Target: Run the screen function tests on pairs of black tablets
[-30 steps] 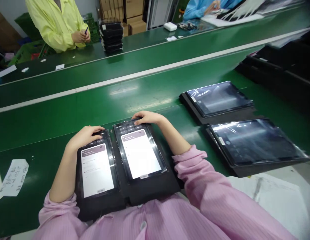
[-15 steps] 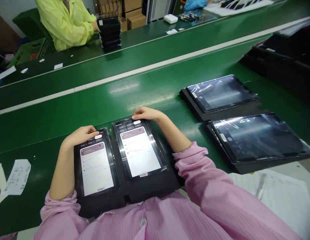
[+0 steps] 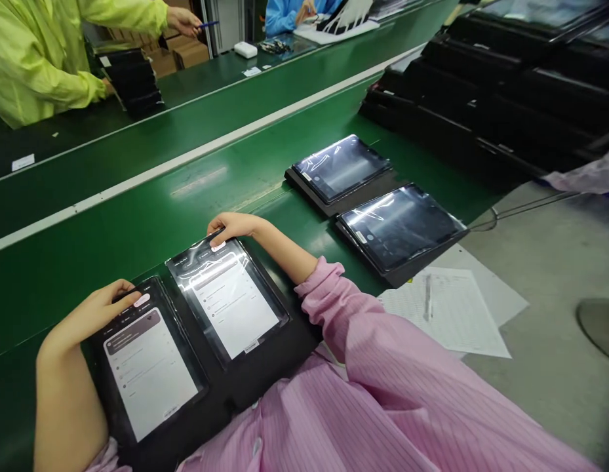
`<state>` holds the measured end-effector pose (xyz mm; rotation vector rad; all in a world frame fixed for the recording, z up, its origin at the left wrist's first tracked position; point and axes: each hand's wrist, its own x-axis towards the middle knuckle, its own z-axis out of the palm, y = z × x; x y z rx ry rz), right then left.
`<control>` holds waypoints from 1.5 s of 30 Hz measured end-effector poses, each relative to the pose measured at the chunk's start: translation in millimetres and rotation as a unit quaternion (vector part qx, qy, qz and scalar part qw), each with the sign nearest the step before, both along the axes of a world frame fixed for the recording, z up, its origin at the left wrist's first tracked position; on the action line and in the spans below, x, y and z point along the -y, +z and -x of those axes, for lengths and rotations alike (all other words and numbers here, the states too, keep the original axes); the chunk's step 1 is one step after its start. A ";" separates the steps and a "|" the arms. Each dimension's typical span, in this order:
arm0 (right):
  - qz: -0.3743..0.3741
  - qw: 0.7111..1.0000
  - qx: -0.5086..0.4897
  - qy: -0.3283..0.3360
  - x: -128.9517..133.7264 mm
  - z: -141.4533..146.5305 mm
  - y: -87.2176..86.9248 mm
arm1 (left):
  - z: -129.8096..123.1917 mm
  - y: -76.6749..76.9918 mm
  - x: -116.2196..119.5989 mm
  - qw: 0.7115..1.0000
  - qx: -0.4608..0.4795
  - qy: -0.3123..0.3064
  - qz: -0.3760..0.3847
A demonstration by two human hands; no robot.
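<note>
Two tablets with lit screens lie side by side on a black foam holder [image 3: 279,354] close to my body. At the top edge of the left tablet [image 3: 151,373], my left hand [image 3: 100,307] is closed, its thumb on the screen by a pale oval button and its fingers curled over the far edge. My right hand [image 3: 235,226] grips the top of the right tablet [image 3: 238,305] in the same way, thumb over its pale button. Both screens show a light panel below a dark header; glare crosses the right one. The fingertips behind the edges are hidden.
Two dark-screened tablets [image 3: 341,167] [image 3: 402,223] sit on black holders to the right. Beyond them rise stacked black holders with tablets [image 3: 481,98]. Papers [image 3: 446,308] lie at the right. Across the green bench, a person in yellow [image 3: 39,59] stands beside a black stack [image 3: 134,82].
My view has swung right, so everything sits further left. My right thumb has moved onto the right tablet's pale button. The yellow-sleeved person now holds out a blue pen.
</note>
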<state>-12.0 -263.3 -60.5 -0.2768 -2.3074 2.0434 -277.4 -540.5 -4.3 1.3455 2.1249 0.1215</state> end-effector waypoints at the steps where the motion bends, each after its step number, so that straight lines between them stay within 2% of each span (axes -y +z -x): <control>1: -0.001 1.000 -0.005 0.001 -0.5 0.0 -0.6 | 0.0 1.1 -0.4 1.000 0.009 0.002 0.012; 5: -0.031 0.999 -0.004 0.008 -2.4 -1.2 0.6 | -2.8 4.7 -0.5 0.999 0.022 -0.013 0.042; 8: -0.128 0.991 0.037 0.030 -1.6 -2.5 4.0 | -8.6 5.6 1.6 0.996 -0.008 -0.070 0.053; 10: -0.213 0.974 0.061 0.050 2.1 -3.5 6.4 | -13.3 4.9 2.4 0.991 -0.042 -0.103 0.068; 12: -0.290 0.953 0.077 0.051 7.5 -4.0 7.9 | -17.0 3.1 1.1 0.989 -0.063 -0.114 0.072; 14: -0.332 0.938 0.089 0.036 12.0 -3.6 8.0 | -18.9 1.0 -2.6 0.991 -0.056 -0.110 0.060; 16: -0.339 0.935 0.096 -0.036 12.8 -2.1 6.8 | -19.3 -0.2 -7.7 0.994 -0.057 -0.084 0.038; 17: -0.343 0.929 0.092 -0.105 11.4 -1.2 6.0 | -19.2 -0.3 -10.2 0.995 -0.078 -0.062 0.024; 19: -0.347 0.898 0.068 -0.263 6.1 -0.2 4.5 | -19.1 0.2 -13.6 0.989 -0.147 -0.011 -0.003; 21: -0.318 0.878 0.029 -0.358 0.6 -2.4 3.5 | -19.7 0.7 -13.1 0.984 -0.179 0.004 -0.027; 24: -0.262 0.893 -0.046 -0.362 2.8 -16.5 2.4 | -23.9 -1.0 -3.4 0.992 -0.094 -0.062 -0.055; 26: -0.303 0.884 -0.085 -0.346 15.1 -33.7 -0.5 | -30.5 -3.9 7.2 0.991 -0.042 -0.119 -0.051; 29: -0.386 0.857 -0.101 -0.326 44.2 -63.7 -11.2 | -44.3 -7.6 22.4 0.983 -0.063 -0.170 -0.005; 31: -0.369 0.862 -0.101 -0.334 62.4 -80.1 -22.6 | -52.5 -7.3 28.1 0.979 -0.084 -0.185 0.025; 35: -0.208 0.914 -0.080 -0.341 80.6 -92.4 -47.5 | -60.0 -1.0 28.1 0.978 -0.071 -0.190 0.046; 37: -0.163 0.929 -0.057 -0.328 82.8 -91.2 -55.9 | -61.3 2.4 26.0 0.979 -0.071 -0.184 0.044; 41: -0.126 0.936 -0.037 -0.327 87.3 -92.2 -59.1 | -65.0 5.9 23.9 0.980 -0.071 -0.181 0.038; 45: -0.107 0.927 -0.039 -0.358 98.0 -101.0 -57.0 | -68.1 4.5 23.5 0.982 -0.070 -0.171 0.029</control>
